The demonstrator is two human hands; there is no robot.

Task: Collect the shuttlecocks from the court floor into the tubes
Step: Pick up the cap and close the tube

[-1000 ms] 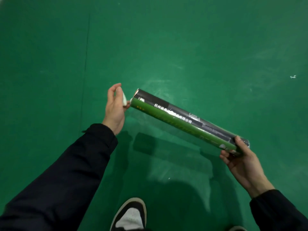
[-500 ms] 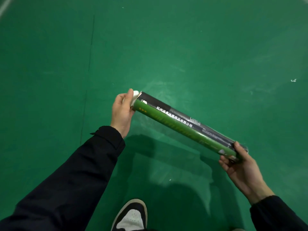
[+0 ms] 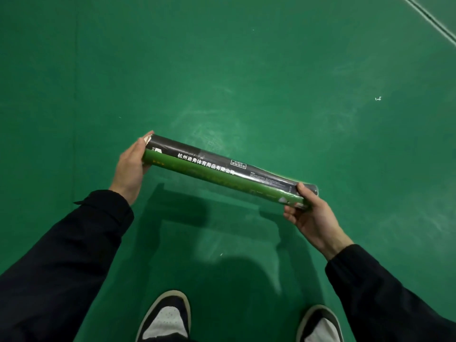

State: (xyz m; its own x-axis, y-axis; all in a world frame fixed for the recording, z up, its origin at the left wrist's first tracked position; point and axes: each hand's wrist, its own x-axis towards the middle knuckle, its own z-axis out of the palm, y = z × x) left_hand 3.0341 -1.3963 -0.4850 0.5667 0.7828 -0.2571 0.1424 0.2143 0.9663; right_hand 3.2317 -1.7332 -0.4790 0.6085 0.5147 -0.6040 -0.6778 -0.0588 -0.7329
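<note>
glossy film-wrapped tube, smooth matt floor

- You hold the tube above the floor, left hand at its left end, right hand at its right.
- Your two shoes stand below it.
</note>
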